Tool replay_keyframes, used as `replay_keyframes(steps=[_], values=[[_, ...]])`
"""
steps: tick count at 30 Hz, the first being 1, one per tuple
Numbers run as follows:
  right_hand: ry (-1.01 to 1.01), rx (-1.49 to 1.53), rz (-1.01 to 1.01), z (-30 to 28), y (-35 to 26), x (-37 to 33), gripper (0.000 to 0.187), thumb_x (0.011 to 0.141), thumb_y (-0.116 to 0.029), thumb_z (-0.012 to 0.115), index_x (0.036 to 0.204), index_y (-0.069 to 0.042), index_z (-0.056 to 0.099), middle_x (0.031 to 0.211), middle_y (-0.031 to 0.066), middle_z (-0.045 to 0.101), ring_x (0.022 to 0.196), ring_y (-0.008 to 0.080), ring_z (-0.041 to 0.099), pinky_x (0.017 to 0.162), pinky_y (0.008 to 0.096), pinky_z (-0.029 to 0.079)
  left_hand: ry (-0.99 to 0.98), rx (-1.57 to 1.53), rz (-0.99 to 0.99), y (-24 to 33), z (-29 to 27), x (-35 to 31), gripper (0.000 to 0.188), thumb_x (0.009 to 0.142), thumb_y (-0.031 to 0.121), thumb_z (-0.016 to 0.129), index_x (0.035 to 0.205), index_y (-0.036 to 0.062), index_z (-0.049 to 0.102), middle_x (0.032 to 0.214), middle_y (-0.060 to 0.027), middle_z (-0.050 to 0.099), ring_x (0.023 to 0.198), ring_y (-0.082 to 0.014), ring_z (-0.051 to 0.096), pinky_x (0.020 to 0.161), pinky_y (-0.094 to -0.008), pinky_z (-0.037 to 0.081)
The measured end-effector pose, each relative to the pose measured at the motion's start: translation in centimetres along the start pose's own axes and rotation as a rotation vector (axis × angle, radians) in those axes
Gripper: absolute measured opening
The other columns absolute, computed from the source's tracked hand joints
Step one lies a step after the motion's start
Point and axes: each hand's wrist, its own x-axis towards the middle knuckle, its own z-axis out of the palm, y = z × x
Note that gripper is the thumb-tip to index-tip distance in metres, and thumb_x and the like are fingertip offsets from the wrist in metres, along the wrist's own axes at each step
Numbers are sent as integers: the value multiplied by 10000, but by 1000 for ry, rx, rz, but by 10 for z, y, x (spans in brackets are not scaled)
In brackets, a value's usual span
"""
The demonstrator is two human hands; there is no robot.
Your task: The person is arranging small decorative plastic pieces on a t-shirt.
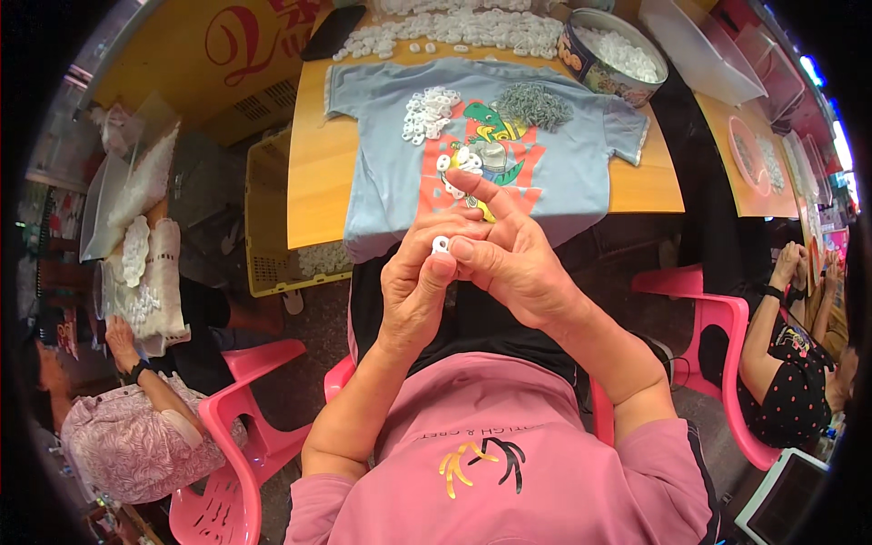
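In front of my chest, both hands meet at a small white plastic piece (441, 244) with a round hole. My left hand (418, 272) is closed, pinching it between thumb and fingers. The thumb of my right hand (522, 263) presses at the piece's right side, while its index finger points up and away; its other fingers are partly hidden. Just beyond, a grey-blue T-shirt (381, 173) with a cartoon print lies spread over the table. On it are a pile of white plastic pieces (431, 114), a smaller group of white pieces (459, 162) and a heap of fine grey-green parts (536, 106).
More white pieces (454, 34) cover the table's far side, beside a round tin (618, 56) full of them. A dark phone (332, 34) lies far left. A yellow crate (271, 209) stands left of the wooden table (315, 173). People sit on both sides on pink chairs (238, 436).
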Motion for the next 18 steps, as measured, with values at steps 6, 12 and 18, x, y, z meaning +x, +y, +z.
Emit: replay_keyframes(steps=[6, 12, 18], values=[[-38, -8, 1, 0, 7, 1, 692, 933, -98, 640, 1488, -55, 228, 1129, 114, 604, 1056, 184, 614, 903, 346, 518, -5, -71, -29, -2, -9, -3, 356, 981, 308, 573, 1095, -19, 655, 1157, -116, 603, 1210, -250, 502, 1015, -374, 400], [-67, -182, 6, -9, -2, 5, 573, 934, -127, 646, 1427, -28, 371, 1049, 87, 633, 986, 149, 616, 847, 304, 524, 106, 218, -37, 27, -38, 8, 296, 984, 209, 566, 1171, -14, 625, 1018, -82, 627, 1039, -170, 566, 927, -306, 436], [146, -608, -178, -55, -31, 22, 353, 944, -143, 630, 1252, 17, 562, 974, 44, 655, 857, 91, 606, 734, 230, 497, 457, 738, -12, 60, -145, 39, 364, 960, 144, 609, 1295, 11, 560, 938, -12, 585, 849, -81, 547, 794, -219, 453]])
